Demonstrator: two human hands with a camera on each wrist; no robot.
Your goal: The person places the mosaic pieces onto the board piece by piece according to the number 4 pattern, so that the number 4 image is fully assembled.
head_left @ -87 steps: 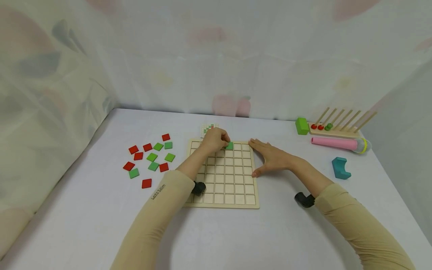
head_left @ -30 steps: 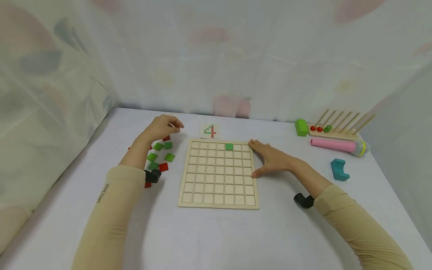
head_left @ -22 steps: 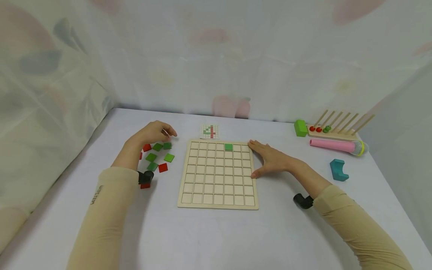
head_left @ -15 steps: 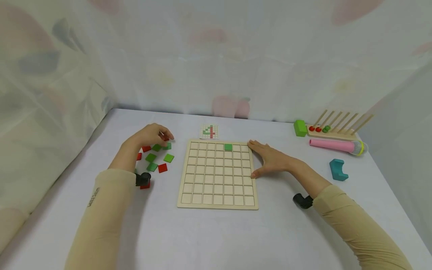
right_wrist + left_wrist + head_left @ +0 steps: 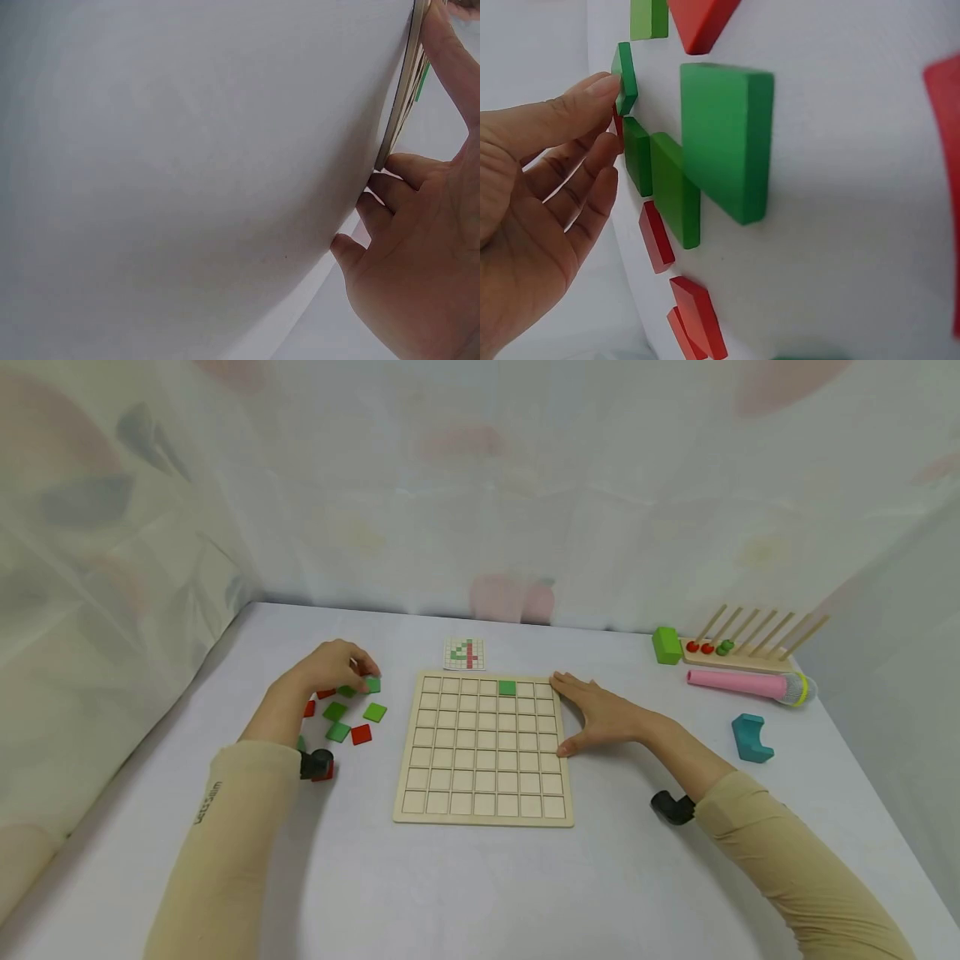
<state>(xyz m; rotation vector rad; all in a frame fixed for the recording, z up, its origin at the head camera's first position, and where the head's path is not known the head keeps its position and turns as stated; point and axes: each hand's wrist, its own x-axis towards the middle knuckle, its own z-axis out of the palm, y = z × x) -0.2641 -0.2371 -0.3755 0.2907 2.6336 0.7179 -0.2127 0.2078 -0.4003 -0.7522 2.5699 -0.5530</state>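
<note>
My left hand [image 5: 333,667] is over the far part of a loose group of red and green square tiles. Its thumb and forefinger pinch a green tile [image 5: 628,82], which shows at the fingertips in the left wrist view. Fingers spread, my right hand [image 5: 603,714] rests against the right edge of a wooden grid board [image 5: 486,821]; in the right wrist view the thumb touches the board's side [image 5: 401,90]. One green tile [image 5: 507,688] sits in a cell of the board's far row. Part of the tile group is hidden under my left hand and wrist.
Behind the board lies a small pattern card [image 5: 464,654] with green and red squares. At the far right are a green block [image 5: 667,645], a pegged wooden stand [image 5: 738,656] with beads, a pink toy microphone [image 5: 738,683] and a teal curved block [image 5: 752,737].
My left hand has come from the board to the tiles, leaving a green tile in the far row. It lowers and pinches another green tile. My right hand keeps its place.
</note>
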